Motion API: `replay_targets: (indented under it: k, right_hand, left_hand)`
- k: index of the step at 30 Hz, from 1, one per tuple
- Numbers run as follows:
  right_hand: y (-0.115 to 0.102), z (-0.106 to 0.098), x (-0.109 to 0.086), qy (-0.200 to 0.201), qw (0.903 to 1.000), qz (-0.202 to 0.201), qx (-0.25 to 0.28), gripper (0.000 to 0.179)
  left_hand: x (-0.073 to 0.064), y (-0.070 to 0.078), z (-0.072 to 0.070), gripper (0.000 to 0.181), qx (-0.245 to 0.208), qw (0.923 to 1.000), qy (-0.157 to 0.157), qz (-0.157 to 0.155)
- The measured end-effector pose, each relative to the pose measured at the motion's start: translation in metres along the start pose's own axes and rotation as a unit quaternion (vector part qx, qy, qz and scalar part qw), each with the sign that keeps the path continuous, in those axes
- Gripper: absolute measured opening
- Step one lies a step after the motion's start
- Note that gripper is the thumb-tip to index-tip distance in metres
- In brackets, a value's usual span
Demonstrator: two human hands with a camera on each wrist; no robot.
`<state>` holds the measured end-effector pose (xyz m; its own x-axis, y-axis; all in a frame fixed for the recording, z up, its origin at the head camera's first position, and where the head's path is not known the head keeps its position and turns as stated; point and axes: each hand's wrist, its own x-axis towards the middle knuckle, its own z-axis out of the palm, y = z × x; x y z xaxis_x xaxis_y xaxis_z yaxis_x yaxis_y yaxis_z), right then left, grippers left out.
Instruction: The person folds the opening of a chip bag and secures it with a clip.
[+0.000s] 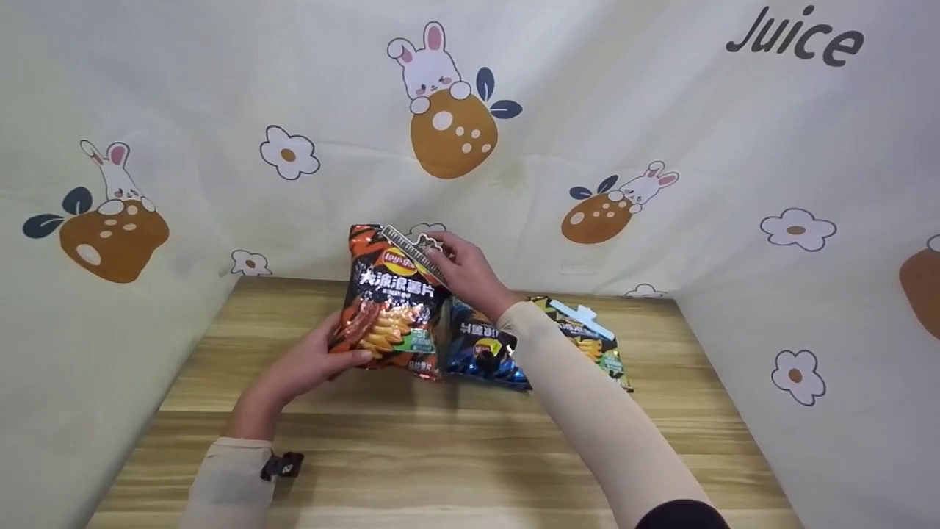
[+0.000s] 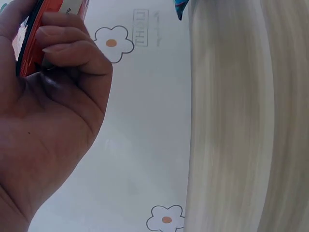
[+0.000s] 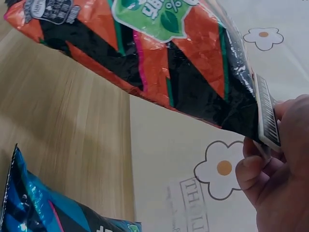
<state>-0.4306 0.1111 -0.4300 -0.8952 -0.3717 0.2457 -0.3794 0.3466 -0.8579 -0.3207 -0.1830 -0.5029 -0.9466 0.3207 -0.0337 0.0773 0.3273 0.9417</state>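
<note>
In the head view a red and black bag of potato chips [image 1: 396, 294] is held up, tilted slightly, above the wooden table. My left hand [image 1: 316, 360] grips its lower left side, thumb across the front. The left wrist view shows fingers curled against the bag's red edge [image 2: 36, 43]. At the upper right corner, my right hand [image 1: 470, 268] pinches a bag clip [image 1: 411, 251] with a piano-key pattern. In the right wrist view the clip [image 3: 267, 111] lies across the bag's end, with thumb and fingers [image 3: 253, 169] on its handles.
Right of the held bag, a blue chip bag [image 1: 477, 360] lies on the table [image 1: 411, 455]. Beside it is a yellow and black chip bag [image 1: 613, 364] with a light blue clip [image 1: 584, 319] on its top. Pale printed cloth [image 1: 330, 88] surrounds the table's back and sides.
</note>
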Motion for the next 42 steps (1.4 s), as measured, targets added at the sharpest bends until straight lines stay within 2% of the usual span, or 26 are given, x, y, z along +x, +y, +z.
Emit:
replay_targets:
  k: [5,10,14,20,28,34,42]
  right_hand:
    - [-0.002,0.005,0.007,0.013,0.9998,-0.011,-0.013,0.039]
    - [-0.007,0.012,0.014,0.037,0.9986,-0.014,-0.036,0.038]
    - [-0.012,0.018,0.018,0.047,0.9981,-0.011,-0.038,0.038]
    - [-0.017,0.023,0.023,0.046,0.9984,-0.004,-0.031,0.038]
    - [-0.010,0.035,0.026,0.043,0.9964,0.014,-0.072,0.037]
    - [0.003,0.048,0.025,0.024,0.9959,0.045,-0.074,0.053]
    - [0.022,0.060,0.018,0.014,0.9949,0.082,-0.056,0.057]
  left_hand:
    - [-0.001,-0.001,-0.006,0.098,0.007,0.9997,0.023,0.009]
    - [-0.002,-0.002,-0.013,0.096,0.026,0.9977,0.059,0.022]
    - [-0.004,-0.002,-0.019,0.098,0.026,0.9970,0.068,0.025]
    - [-0.008,-0.002,-0.024,0.109,0.030,0.9976,0.054,0.031]
    - [-0.012,-0.009,-0.030,0.125,0.041,0.9989,0.018,0.014]
    - [-0.008,-0.017,-0.032,0.116,0.049,0.9988,0.008,0.001]
    - [0.001,-0.027,-0.027,0.105,0.086,0.9959,0.005,-0.029]
